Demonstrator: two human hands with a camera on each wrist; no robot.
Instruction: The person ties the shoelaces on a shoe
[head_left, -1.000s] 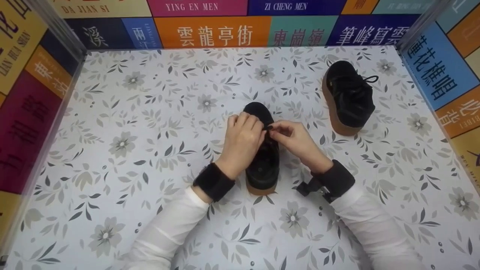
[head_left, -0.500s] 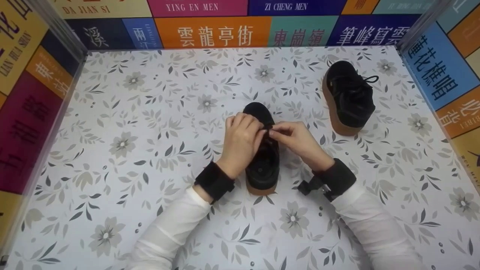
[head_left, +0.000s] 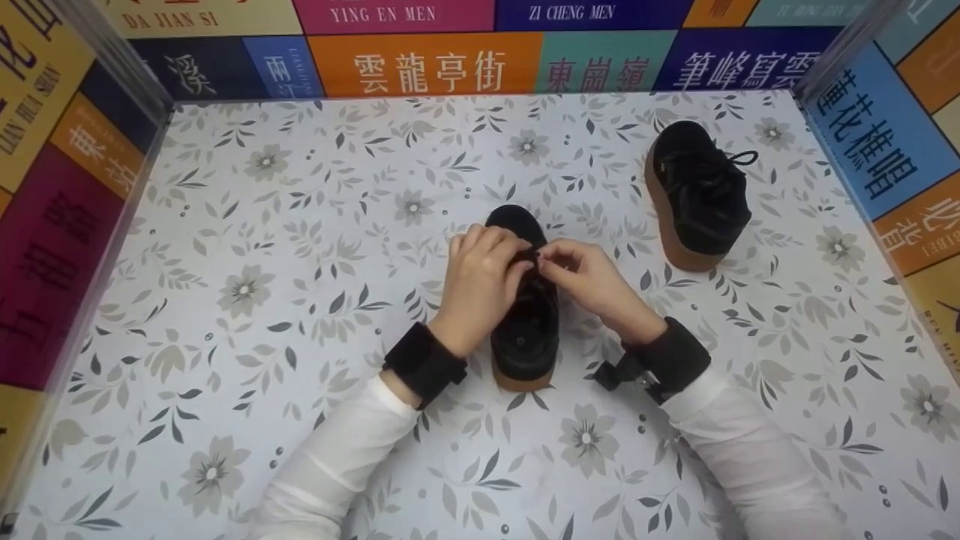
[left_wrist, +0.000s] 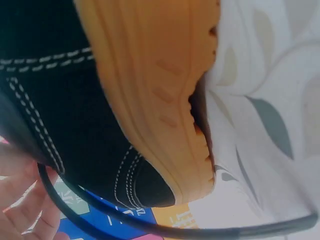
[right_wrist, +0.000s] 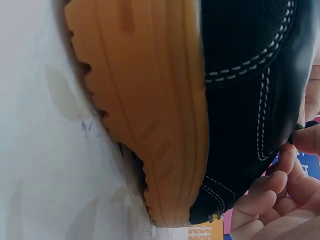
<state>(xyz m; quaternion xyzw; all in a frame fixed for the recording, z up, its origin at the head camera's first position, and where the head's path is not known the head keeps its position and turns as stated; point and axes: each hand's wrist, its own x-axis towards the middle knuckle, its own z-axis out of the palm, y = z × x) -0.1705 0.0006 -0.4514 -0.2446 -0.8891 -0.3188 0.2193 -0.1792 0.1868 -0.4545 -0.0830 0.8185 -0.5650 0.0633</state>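
A black shoe (head_left: 525, 330) with a tan sole sits in the middle of the table, toe pointing away. Over its laces, my left hand (head_left: 484, 266) bends its fingers, with the thumb close to the forefinger. In the left wrist view a black shoelace (left_wrist: 165, 231) runs from the fingers (left_wrist: 30, 205) in a long loose curve past the toe. My right hand (head_left: 589, 279) comes from the right and pinches a shoelace at the lacing. Its thumb and forefinger also show on the dark lace end in the right wrist view. The knot area is mostly hidden by the hands.
A second black shoe (head_left: 697, 199), its lace tied with a loop sticking out, stands at the back right. Floral paper covers the table (head_left: 337, 420). Colourful printed panels (head_left: 427, 64) wall the back and both sides.
Both hands stay at the lacing with only small finger movements. The left thumb has drawn slightly away from the left forefinger. The shoes have not moved.
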